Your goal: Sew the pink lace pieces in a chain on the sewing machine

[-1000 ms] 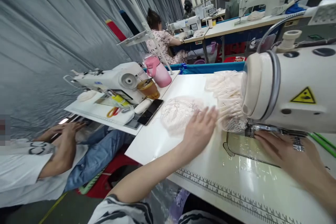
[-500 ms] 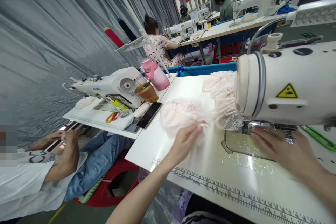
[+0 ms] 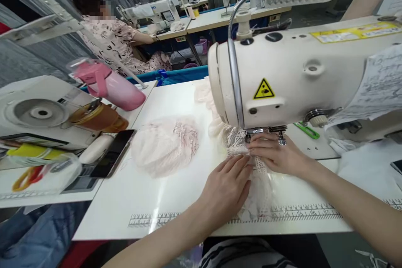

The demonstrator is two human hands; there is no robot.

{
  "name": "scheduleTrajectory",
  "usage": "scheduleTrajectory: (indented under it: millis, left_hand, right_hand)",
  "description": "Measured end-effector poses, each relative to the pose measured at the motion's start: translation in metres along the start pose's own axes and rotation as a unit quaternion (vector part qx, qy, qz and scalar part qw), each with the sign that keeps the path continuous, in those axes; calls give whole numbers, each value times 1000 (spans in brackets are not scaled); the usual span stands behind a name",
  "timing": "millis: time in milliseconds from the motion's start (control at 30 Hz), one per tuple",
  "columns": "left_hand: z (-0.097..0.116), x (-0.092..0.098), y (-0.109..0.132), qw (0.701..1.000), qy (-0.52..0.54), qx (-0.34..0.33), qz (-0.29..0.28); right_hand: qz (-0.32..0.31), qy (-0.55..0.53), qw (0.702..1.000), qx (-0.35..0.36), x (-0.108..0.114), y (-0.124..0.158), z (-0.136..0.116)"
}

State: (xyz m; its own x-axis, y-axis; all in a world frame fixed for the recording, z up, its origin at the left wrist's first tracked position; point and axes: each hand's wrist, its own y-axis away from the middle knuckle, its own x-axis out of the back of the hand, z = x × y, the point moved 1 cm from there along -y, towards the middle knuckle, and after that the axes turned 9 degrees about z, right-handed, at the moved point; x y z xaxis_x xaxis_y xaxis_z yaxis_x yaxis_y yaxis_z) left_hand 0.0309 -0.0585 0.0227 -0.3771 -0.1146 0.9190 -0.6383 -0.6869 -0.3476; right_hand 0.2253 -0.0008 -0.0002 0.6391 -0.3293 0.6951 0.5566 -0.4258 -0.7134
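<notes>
A strip of pale pink lace fabric (image 3: 259,194) runs from beneath the head of the white sewing machine (image 3: 292,73) toward the table's front edge. My left hand (image 3: 228,186) is closed on its left side, fingers together and bent over the lace. Close to the presser foot, my right hand (image 3: 274,155) presses the lace with its fingers together; the fingertips of both hands nearly meet. The needle is hidden behind the machine head and fingers. To the left lies a loose pile of pale pink fabric (image 3: 160,144), apart from both hands.
More gathered fabric (image 3: 204,94) lies behind the machine head. On the left are a phone (image 3: 114,153), a pink bottle (image 3: 113,88), an amber cup (image 3: 100,115) and orange-handled scissors (image 3: 23,180). Green thread snips (image 3: 307,130) lie right of the needle area. A person (image 3: 106,42) sits at another machine.
My left hand has moved right from the fabric pile to the presser foot, and lace now lies under both hands. The view has turned right.
</notes>
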Motion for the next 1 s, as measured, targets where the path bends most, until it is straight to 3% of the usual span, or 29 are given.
scheduleTrajectory:
  millis: [267,567,800,1000]
  left_hand:
    - [-10,-10,-14,993,-107,4,44]
    - [-37,-18,-26,996,-85,-24,11]
    - [-45,-22,-30,997,-75,-8,11]
    - [-46,-23,-29,996,-79,-17,23]
  right_hand:
    - [9,75,997,15,3,-3,3]
    - [6,114,993,-30,0,0,4]
    - [-129,67,981,-129,-2,3,2]
    - [-138,55,978,-144,0,1,2]
